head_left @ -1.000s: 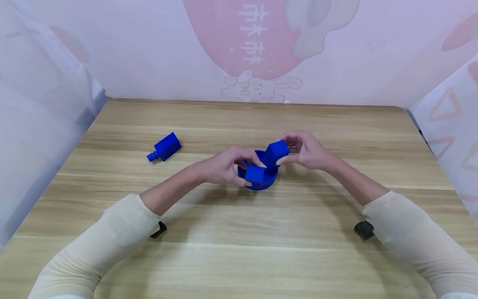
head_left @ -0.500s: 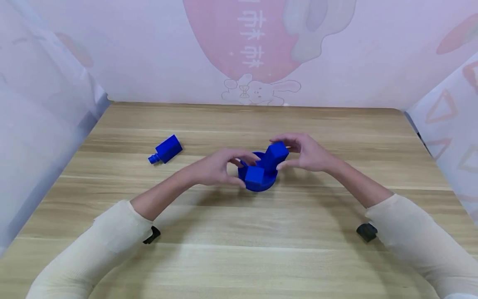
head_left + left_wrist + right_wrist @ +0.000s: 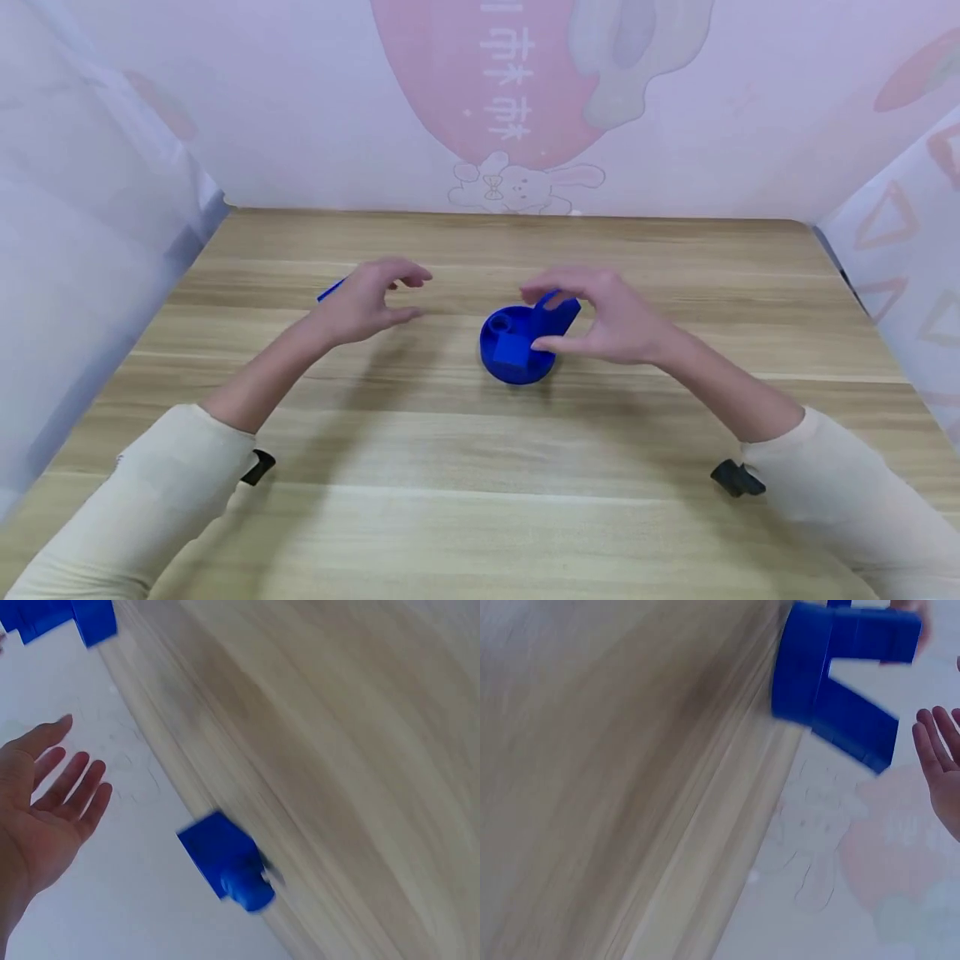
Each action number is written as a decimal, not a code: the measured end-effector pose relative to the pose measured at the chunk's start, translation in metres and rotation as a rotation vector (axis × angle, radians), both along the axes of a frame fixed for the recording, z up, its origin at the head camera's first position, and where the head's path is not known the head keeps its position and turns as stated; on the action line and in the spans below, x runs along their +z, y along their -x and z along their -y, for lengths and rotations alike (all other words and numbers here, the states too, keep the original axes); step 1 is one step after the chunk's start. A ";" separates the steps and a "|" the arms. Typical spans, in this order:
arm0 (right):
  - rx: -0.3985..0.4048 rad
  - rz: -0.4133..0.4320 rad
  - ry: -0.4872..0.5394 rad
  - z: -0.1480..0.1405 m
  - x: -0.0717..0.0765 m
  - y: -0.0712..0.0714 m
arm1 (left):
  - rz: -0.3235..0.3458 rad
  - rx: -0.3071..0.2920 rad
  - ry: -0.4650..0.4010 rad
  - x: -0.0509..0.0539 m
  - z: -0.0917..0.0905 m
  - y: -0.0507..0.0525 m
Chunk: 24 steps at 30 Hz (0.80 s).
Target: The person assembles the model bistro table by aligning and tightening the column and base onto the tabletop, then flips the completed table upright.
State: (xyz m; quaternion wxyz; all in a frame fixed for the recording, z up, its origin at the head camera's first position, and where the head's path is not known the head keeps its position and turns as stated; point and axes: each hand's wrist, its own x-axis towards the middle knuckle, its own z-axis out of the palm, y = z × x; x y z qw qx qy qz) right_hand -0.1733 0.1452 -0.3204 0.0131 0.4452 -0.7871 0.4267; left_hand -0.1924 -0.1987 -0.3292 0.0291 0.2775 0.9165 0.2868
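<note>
A round blue dish (image 3: 491, 367) stands mid-table. In it are an upright square-sided blue block (image 3: 512, 350), a second square-sided blue block (image 3: 558, 321) leaning to the right, and a small ring-shaped socket (image 3: 499, 323). My right hand (image 3: 611, 321) hovers over the leaning block, fingers relaxed and holding nothing. The right wrist view shows those fingers (image 3: 941, 742) apart from the leaning block (image 3: 859, 727). Further left, my left hand (image 3: 360, 300) reaches with fingers spread and nothing held. It mostly hides a square blue bottle (image 3: 225, 851) with a round neck, lying on its side.
The wooden table (image 3: 465, 517) runs back to a printed wall panel (image 3: 315, 108), with white sheets on both sides. Black wrist pieces (image 3: 738, 477) show beneath the sleeves.
The left hand has let go of the upright block and moved left to the lying bottle. The right hand has loosened from the leaning block and shifted slightly; both blocks stay in the dish.
</note>
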 end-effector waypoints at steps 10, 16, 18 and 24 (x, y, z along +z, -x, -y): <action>-0.023 0.003 -0.198 0.023 -0.011 -0.018 | -0.070 0.165 0.097 -0.004 0.035 0.016; -0.059 0.027 -0.259 0.026 -0.011 -0.020 | -0.053 0.240 0.225 -0.005 0.046 0.021; -0.049 0.026 -0.275 0.023 -0.011 -0.019 | -0.030 0.250 0.264 -0.007 0.050 0.022; 0.042 0.087 -0.222 0.006 -0.015 -0.011 | 0.042 0.275 0.348 -0.012 0.057 0.023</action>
